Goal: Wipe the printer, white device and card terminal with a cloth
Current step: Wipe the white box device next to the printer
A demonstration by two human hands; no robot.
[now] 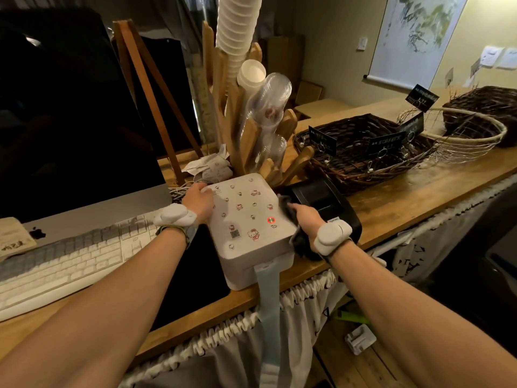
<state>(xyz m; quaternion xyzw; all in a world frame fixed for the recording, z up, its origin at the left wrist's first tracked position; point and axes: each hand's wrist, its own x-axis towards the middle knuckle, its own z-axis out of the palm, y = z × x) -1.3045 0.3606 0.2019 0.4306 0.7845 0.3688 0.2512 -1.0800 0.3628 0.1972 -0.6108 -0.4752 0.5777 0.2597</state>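
Obs.: the white device, sticker-covered on top, sits at the near edge of the wooden counter. A pale blue strip hangs from its front face. The black printer stands just beside it at 3 o'clock. I can't make out the card terminal in this view.

Left hand: you have it on the device's 10 o'clock corner, fingers bent over the edge and holding it. The thumb is hidden. Judgement: this is a brace, so the light box does not slide toward the keyboard at 9 o'clock when pushed from the other side.

Right hand: your fingers are closed around the dark cloth, bunched and pressed to the device's 3 o'clock side wall, in the narrow gap next to the printer. The rest of the cloth trails under your wrist toward 5 o'clock.

Judgement: the step in hand is wiping the device's side. Bunching the cloth lets it fit the gap. Nothing here shows whether the printer has been wiped.
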